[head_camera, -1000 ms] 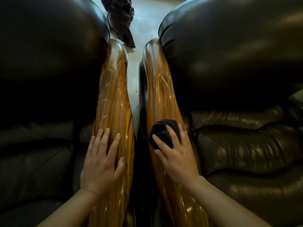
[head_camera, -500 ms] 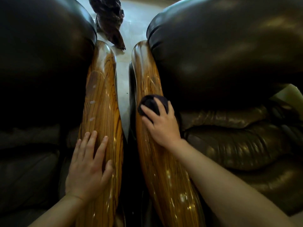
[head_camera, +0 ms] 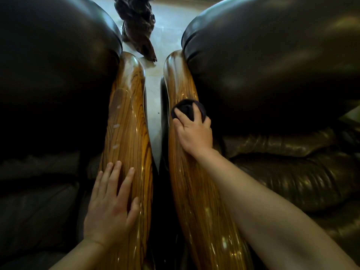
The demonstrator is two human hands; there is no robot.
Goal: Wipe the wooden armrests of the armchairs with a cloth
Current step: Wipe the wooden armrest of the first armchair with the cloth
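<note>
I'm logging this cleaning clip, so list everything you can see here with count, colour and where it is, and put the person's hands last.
Armchairs: 2, dark brown leather, left armchair and right armchair side by side.
Wooden armrests: 2, glossy striped golden brown, left armrest and right armrest facing across the narrow gap.
Pale smudges: a few, whitish, on the left armrest.
Cloth: 1, dark, bunched on the right armrest.
Floor: pale, glossy, between and beyond the chairs.
Dark carved object: 1, dark brown, on the floor beyond; I cannot tell what it is.
Left hand: flat, open, on the left armrest.
Right hand: pressing the cloth.
</note>
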